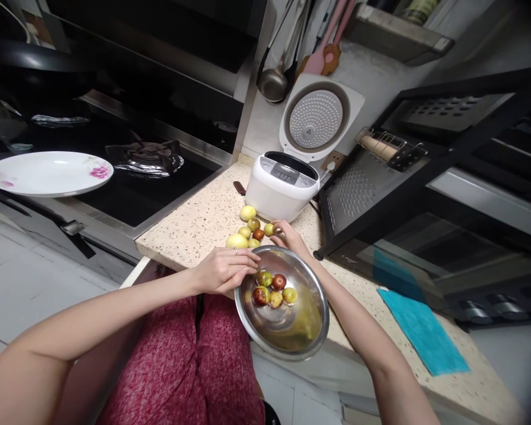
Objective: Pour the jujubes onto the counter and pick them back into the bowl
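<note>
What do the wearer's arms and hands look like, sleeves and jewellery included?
Left arm and right arm show no sleeves. The left hand wears a thin silver-coloured ring; no ring shows on the right hand. No gloves or watch show.

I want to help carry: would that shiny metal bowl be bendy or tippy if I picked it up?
The metal bowl looks stiff, judging by its smooth, shiny sides. It's probably fairly light, since the left hand alone seems to hold it. Tilting it might make the round fruits inside roll.
</note>
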`<control>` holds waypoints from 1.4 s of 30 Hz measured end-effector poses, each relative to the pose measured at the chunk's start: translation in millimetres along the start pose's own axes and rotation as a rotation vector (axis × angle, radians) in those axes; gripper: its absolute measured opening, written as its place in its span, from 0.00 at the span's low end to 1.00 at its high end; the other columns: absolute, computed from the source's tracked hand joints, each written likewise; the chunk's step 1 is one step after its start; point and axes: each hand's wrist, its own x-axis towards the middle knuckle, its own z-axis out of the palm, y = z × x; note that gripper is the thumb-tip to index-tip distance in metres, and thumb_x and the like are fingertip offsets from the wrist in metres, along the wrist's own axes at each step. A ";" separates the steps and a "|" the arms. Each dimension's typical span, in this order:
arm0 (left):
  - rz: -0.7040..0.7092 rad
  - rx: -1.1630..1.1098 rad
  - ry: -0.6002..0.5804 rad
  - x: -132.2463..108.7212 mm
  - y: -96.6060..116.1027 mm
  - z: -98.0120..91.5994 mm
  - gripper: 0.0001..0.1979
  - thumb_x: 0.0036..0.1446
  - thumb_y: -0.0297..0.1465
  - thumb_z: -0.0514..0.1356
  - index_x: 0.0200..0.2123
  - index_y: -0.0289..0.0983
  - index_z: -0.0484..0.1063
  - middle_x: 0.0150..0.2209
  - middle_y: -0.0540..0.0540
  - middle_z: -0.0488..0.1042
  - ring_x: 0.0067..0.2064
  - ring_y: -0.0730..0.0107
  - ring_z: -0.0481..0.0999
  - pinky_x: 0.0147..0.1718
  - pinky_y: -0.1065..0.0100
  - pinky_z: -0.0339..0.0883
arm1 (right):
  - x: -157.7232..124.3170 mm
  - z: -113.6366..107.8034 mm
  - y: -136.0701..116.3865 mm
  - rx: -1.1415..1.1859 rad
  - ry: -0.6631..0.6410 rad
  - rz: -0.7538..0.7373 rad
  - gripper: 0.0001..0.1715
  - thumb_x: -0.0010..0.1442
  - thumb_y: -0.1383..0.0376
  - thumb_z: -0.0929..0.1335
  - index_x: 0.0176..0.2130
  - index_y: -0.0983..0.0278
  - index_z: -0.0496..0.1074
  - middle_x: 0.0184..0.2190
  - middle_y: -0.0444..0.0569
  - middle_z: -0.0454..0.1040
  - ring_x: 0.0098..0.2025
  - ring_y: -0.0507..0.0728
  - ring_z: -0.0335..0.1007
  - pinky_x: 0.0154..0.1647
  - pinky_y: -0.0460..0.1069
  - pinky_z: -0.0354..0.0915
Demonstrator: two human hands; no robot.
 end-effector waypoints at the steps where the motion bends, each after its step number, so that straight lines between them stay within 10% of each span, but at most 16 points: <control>1: 0.003 0.000 0.002 0.2 0.0 0.0 0.15 0.65 0.23 0.50 0.44 0.32 0.77 0.42 0.43 0.84 0.51 0.64 0.82 0.48 0.60 0.82 | 0.9 0.0 -1.0 0.007 -0.005 0.006 0.13 0.69 0.61 0.64 0.52 0.61 0.67 0.50 0.55 0.73 0.50 0.60 0.73 0.53 0.57 0.71; 11: -0.006 -0.006 -0.001 -0.4 -0.3 1.1 0.16 0.66 0.23 0.49 0.44 0.33 0.77 0.42 0.43 0.84 0.51 0.63 0.83 0.46 0.59 0.83 | 4.3 -6.2 -11.8 -0.028 -0.067 -0.042 0.12 0.70 0.64 0.64 0.52 0.63 0.69 0.50 0.56 0.72 0.51 0.60 0.73 0.52 0.54 0.71; 19: -0.004 -0.002 -0.008 -0.8 -1.1 0.9 0.15 0.65 0.23 0.50 0.44 0.32 0.77 0.41 0.43 0.84 0.51 0.63 0.83 0.46 0.60 0.83 | -10.1 -70.4 -38.1 0.067 0.107 -0.038 0.16 0.65 0.62 0.69 0.52 0.62 0.71 0.49 0.55 0.76 0.50 0.61 0.74 0.49 0.55 0.73; 26: -0.014 -0.001 -0.023 -2.0 -1.8 1.1 0.16 0.66 0.23 0.49 0.45 0.33 0.77 0.43 0.43 0.84 0.51 0.63 0.82 0.47 0.60 0.82 | -34.5 -89.9 -97.6 0.242 -0.299 -0.091 0.15 0.64 0.64 0.72 0.51 0.60 0.73 0.48 0.52 0.78 0.51 0.60 0.75 0.55 0.56 0.71; 42: -0.021 -0.023 -0.017 -4.4 -3.6 3.3 0.15 0.65 0.23 0.50 0.46 0.32 0.77 0.44 0.42 0.83 0.54 0.63 0.81 0.51 0.59 0.80 | -44.0 -94.0 -116.7 0.394 -0.666 -0.155 0.12 0.68 0.65 0.68 0.52 0.62 0.74 0.50 0.53 0.78 0.53 0.57 0.74 0.57 0.53 0.69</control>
